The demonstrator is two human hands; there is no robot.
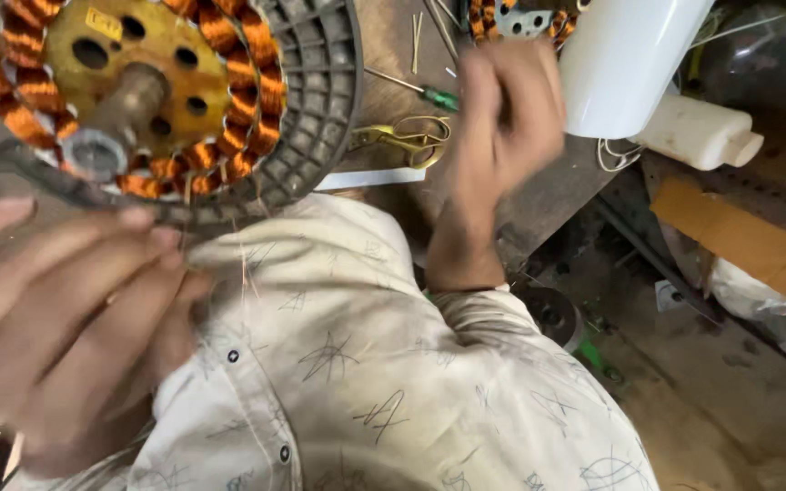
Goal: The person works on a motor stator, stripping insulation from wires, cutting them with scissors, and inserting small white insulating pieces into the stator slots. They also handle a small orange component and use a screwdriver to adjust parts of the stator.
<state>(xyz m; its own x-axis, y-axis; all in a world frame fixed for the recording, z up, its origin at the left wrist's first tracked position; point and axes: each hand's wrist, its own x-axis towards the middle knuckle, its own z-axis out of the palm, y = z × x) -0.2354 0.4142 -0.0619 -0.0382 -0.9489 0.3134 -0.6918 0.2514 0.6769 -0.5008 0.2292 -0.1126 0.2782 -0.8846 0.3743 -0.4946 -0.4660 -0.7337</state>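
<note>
A fan motor stator (pixel 152 55) with orange copper windings, a yellow core and a grey ribbed plastic rim (pixel 320 100) fills the upper left, tilted toward me. My left hand (pixel 65 318) is blurred at the lower left, its fingers together and fingertips pressed against the rim's lower edge. Thin loose copper strands (pixel 249 268) hang beside those fingertips over my pale shirt. My right hand (pixel 507 118) is raised at the top centre, blurred, with its fingers curled into a fist. I cannot see anything in it.
On the dark workbench (pixel 548 200) lie yellow-handled scissors (pixel 407 138), a green-handled screwdriver (pixel 429 95) and a white paper strip (pixel 370 177). A white cylinder (pixel 625 59) and a white plastic bottle (pixel 698 132) stand at right. Cardboard (pixel 739 236) and clutter cover the floor.
</note>
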